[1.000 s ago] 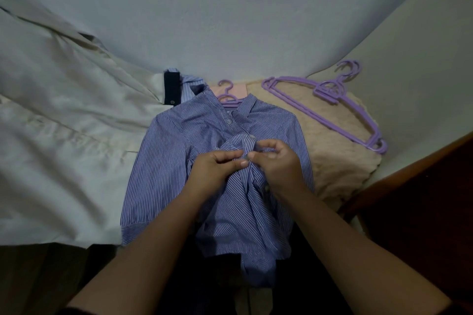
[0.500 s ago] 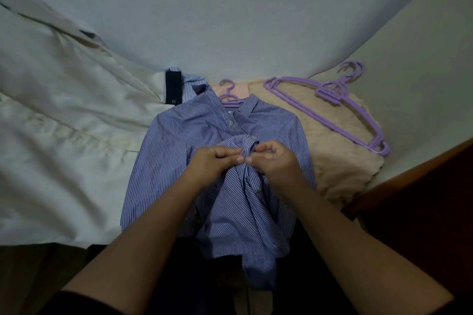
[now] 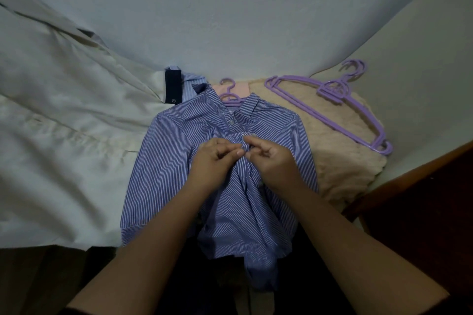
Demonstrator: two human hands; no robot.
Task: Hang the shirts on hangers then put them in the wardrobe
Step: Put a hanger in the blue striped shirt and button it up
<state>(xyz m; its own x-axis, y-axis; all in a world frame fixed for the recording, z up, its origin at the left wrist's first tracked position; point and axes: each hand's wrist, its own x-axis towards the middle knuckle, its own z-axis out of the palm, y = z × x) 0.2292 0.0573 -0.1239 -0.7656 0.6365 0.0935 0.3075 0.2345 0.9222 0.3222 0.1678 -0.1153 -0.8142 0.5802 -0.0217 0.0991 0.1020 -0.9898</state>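
Buttoning in hand: left hand (image 3: 213, 158) and right hand (image 3: 272, 158) pinching placket of striped shirt (image 3: 163, 161), laid flat mid-scene on hanger (image 3: 227, 94); next, presumably remaining buttons, then wardrobe.

The striped shirt (image 3: 220, 161) is thin matt woven cloth; the purple hangers (image 3: 330, 105) are smooth, slightly glossy plastic.

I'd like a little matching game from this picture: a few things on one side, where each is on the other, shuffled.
Things:
1. striped shirt
2. spare hangers
3. white sheet
4. hands

Places:
a. spread out far left
b. on the beige cloth, right
c. pinching the shirt's placket
d. centre, a hanger hook showing at its collar

Pairs: 1-d, 2-b, 3-a, 4-c (left hand, right hand).
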